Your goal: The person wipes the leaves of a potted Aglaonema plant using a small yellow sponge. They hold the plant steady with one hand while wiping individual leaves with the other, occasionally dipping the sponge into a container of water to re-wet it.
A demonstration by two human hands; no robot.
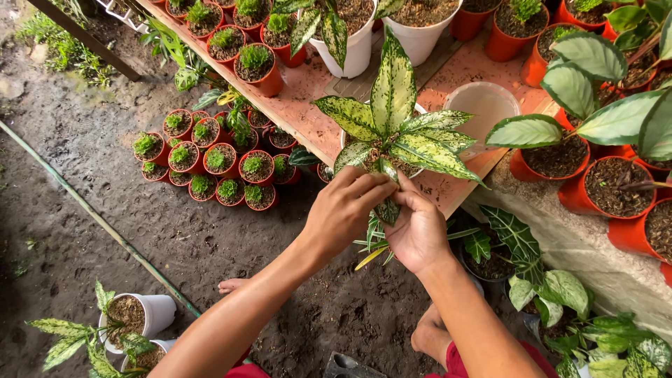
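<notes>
A long pinkish bench (308,105) runs across the top of the frame, crowded with orange pots (260,70) and white pots (353,49), likely raised to keep the plants within reach. At frame centre stands a speckled cream-and-green plant (392,126) in a white pot at the bench edge. The left hand (343,210) and right hand (418,231) both pinch a lower leaf (387,210), steadying it from two sides
</notes>
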